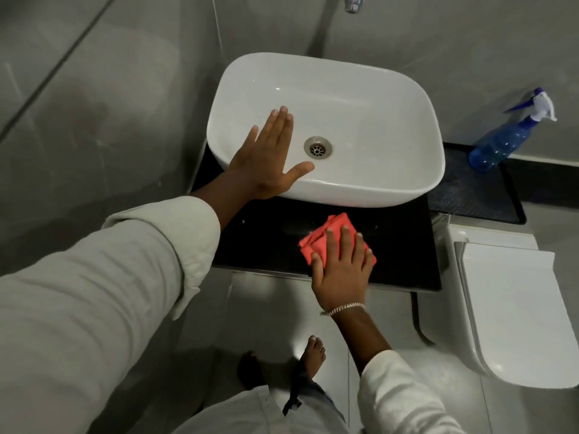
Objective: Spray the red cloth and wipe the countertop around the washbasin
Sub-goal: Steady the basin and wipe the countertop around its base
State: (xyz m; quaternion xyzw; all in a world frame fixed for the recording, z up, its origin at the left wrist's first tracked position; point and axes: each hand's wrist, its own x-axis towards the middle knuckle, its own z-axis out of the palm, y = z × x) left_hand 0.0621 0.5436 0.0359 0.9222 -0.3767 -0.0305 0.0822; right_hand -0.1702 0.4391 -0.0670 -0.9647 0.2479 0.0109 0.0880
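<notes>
While the left hand [266, 155] is resting flat, fingers spread, on the washbasin [360, 98] rim, the right hand [341, 267] is pressing flat fingers on the folded red cloth [332, 230], unwiped black bench [266, 239] lying to its left.

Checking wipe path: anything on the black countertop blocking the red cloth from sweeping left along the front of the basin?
Nothing visible. The right hand presses the red cloth flat on the countertop; the strip to its left is bare. The left hand rests on the washbasin rim, above that strip.
</notes>
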